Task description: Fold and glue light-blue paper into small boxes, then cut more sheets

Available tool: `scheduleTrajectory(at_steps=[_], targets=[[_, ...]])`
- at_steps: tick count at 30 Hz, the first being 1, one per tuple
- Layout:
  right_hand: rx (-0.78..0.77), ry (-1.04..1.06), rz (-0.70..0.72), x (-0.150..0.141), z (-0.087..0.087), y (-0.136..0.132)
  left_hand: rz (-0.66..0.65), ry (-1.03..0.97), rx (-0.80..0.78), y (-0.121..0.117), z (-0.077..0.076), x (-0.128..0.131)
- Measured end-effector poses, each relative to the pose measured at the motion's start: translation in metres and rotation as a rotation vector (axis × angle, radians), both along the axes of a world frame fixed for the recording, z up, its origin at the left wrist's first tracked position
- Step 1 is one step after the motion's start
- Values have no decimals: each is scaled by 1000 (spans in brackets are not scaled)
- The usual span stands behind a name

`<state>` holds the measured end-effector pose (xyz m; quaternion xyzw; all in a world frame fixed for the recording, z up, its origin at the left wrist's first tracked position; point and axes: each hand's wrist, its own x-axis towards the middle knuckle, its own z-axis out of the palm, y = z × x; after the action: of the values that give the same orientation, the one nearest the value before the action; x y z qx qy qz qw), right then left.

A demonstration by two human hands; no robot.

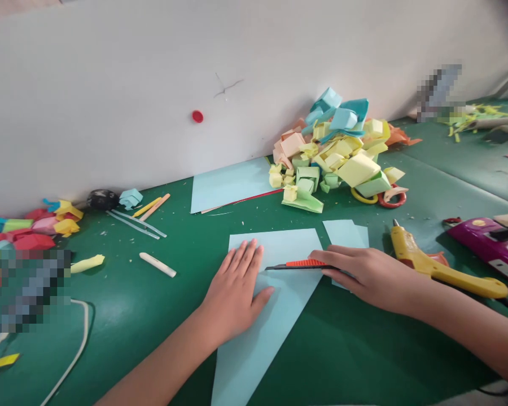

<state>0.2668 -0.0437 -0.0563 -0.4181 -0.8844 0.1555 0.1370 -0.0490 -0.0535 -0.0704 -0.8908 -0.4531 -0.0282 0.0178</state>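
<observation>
A light blue sheet of paper point(275, 321) lies on the green table, narrowing toward the near edge. My left hand point(237, 293) presses flat on its left side, fingers stretched out and thumb apart. In my right hand point(359, 273) is a utility knife point(307, 264) with a red and black handle. Its blade points left and rests over the paper, near a line across the sheet, just right of my left fingers. Smaller light blue paper pieces point(342, 230) lie partly under my right hand.
Folded paper shapes point(342, 152) are heaped at the back, beside another blue sheet point(224, 183). A yellow glue gun point(444, 265) and a purple device point(491, 245) sit at the right. Toward the left are a white stick point(157, 264), glue sticks point(139, 223) and a white cable point(84, 321).
</observation>
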Motion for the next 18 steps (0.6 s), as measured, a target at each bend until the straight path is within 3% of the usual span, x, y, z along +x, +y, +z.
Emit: scheduleTrajectory(at_steps=[13, 18], targets=[[-9, -23, -6, 5, -3, -1, 36, -13, -82, 0, 13, 7], [-21, -30, -7, 6, 0, -3, 42, -5, -74, -2, 10, 9]])
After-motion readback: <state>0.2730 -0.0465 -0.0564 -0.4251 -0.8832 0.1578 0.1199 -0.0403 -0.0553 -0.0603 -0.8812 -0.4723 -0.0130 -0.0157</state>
